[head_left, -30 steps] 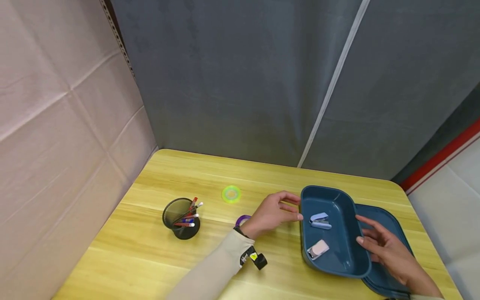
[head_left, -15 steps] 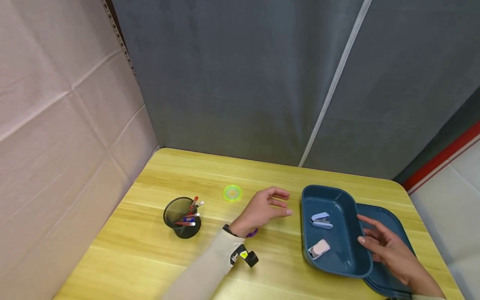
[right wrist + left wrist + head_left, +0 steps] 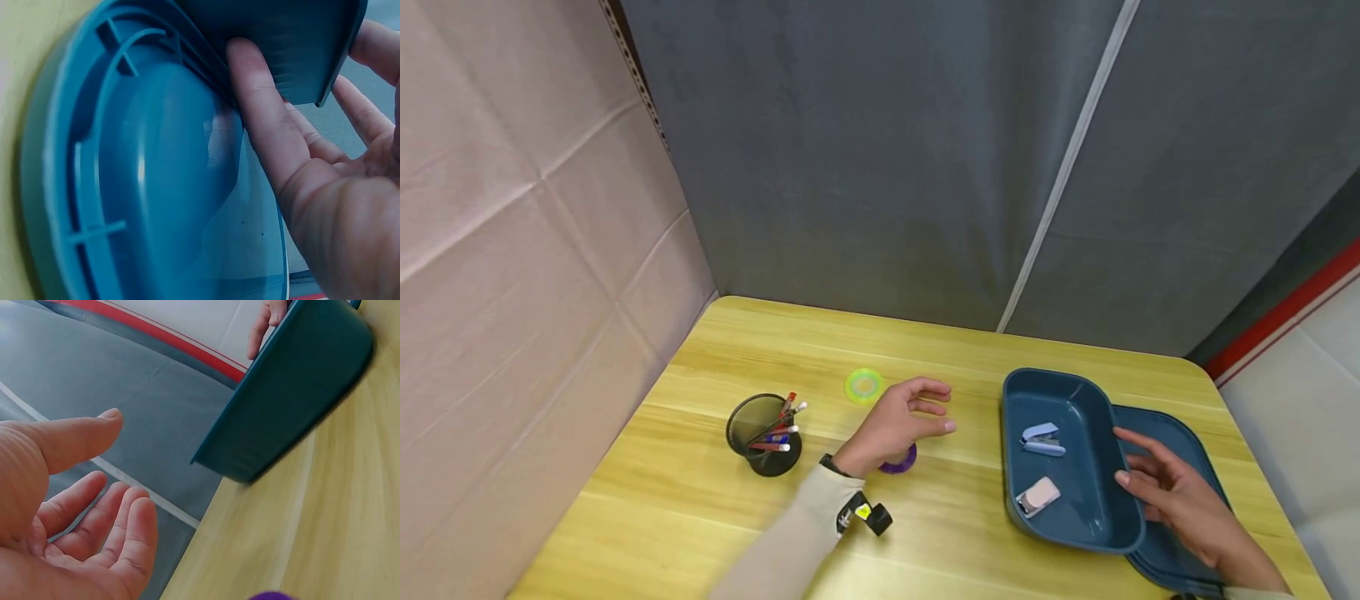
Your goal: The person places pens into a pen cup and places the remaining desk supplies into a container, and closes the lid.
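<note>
My left hand hovers above the table with its thumb and fingers apart, holding nothing. Partly hidden beneath its wrist lies a purple ring, like a roll of tape. With my right hand I hold the right wall of a deep blue plastic box, thumb at the rim and other fingers against the outer side. Inside the box are a small light blue stapler and a small pale pink and white block-like item. The box overlaps its blue lid, whose ridged rim fills much of the right wrist view.
A black mesh pen cup with several pens stands at the left of the wooden table. Behind the left hand lies a yellow-green disc. A grey curtain closes off the back, pale cloth the left.
My left hand has drawn away from the box's left rim, moving left over the table, still holding nothing. The right hand and the box have stayed in place.
</note>
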{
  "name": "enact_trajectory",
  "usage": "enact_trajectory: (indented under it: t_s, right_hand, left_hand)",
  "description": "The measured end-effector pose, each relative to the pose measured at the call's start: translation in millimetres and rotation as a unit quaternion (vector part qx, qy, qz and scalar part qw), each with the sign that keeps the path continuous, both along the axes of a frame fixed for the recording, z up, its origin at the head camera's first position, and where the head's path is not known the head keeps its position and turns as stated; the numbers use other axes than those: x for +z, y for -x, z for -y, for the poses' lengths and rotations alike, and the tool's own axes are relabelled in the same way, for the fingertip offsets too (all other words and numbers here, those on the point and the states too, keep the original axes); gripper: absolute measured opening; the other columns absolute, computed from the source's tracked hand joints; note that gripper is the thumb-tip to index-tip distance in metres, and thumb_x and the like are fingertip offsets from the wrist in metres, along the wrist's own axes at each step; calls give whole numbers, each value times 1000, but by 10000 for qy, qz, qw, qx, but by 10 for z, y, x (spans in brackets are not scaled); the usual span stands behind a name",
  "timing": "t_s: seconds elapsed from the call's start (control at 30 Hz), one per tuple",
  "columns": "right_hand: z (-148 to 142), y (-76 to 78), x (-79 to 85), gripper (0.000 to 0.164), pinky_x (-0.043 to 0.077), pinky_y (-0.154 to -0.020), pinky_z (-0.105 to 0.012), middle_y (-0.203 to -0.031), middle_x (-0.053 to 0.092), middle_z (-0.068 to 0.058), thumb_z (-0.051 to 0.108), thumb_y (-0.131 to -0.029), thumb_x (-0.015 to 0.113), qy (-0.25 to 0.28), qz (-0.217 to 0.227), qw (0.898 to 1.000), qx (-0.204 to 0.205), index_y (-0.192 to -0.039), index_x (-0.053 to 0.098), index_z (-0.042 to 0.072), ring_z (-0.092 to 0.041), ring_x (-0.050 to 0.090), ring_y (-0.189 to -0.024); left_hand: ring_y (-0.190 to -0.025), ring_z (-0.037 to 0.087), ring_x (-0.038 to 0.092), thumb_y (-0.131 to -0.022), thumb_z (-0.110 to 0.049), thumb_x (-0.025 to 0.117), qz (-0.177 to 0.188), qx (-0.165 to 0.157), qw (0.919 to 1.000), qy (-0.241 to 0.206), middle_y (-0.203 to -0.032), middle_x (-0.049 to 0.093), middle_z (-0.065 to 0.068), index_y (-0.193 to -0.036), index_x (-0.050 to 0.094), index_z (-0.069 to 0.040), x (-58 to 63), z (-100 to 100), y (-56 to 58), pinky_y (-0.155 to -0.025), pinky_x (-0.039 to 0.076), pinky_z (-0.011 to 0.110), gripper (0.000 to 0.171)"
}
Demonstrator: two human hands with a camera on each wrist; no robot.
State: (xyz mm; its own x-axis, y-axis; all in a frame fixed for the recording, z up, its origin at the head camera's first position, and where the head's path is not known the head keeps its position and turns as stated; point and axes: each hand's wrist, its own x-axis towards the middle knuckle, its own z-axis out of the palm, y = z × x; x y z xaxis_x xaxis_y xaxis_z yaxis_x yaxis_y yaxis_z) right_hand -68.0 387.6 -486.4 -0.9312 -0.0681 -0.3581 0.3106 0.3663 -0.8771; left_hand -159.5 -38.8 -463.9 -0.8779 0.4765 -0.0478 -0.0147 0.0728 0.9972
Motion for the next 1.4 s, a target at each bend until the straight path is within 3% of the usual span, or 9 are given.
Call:
enact_trajectory:
  t_s: [0.23, 0.43, 0.7, 1.03, 1.2, 1.4]
  right_hand:
    - [-22, 2, -16, 71, 66, -84, -43, -160, 28, -32, 22, -111, 57, 16, -39, 10000, 37, -170, 18, 24, 9, 60, -107]
    - [-16, 2, -9, 72, 66, -84, -44, -160, 28, -34, 24, -111, 59, -26, -12, 10000, -6, -170, 18, 24, 8, 60, -106]
    - [10, 10, 10, 74, 65, -85, -43, -163, 25, -35, 27, -110, 60, -55, 44, 10000, 22, -170, 17, 25, 10, 58, -106]
    - [23, 19, 8, 74, 64, -80, -40, -146, 46, -20, 28, -107, 65, -201, 43, 9997, -143, -168, 24, 26, -10, 63, -105]
    - [24, 12, 12, 74, 64, -79, -40, -149, 44, -23, 30, -107, 65, -251, 34, 9996, -135, -169, 24, 26, -9, 63, -105]
    - [22, 13, 16, 73, 64, -79, -41, -141, 49, -16, 29, -108, 64, -208, 52, 9997, -102, -169, 23, 26, -9, 63, -104]
  left_hand:
    - [-124, 24, 65, -92, -22, 84, -1, 49, 9999, 150, -148, 61, 13, -145, 61, -10, -51, 135, 9, -97, 61, 36, 59]
    - [-128, 33, 63, -92, -24, 85, 40, 205, 9994, 287, -146, 63, 14, -146, 60, -8, -131, 235, -4, -100, 60, 39, 61]
    - [-124, 31, 65, -90, -21, 86, 181, 498, 9965, 649, -139, 67, 14, -142, 62, -6, -252, 405, -27, -101, 59, 41, 59]
    - [-111, 25, 68, -84, -12, 90, 164, 875, 9902, 1077, -127, 71, 12, -134, 67, -3, -377, 559, -72, -96, 61, 37, 56]
    - [-111, 24, 65, -84, -12, 90, 186, 895, 9880, 1243, -129, 70, 10, -136, 66, -6, -402, 621, -103, -92, 61, 36, 57]
    - [-102, 24, 60, -80, -10, 92, 218, 812, 9877, 1322, -131, 70, 9, -137, 66, -6, -403, 661, -119, -83, 57, 29, 63]
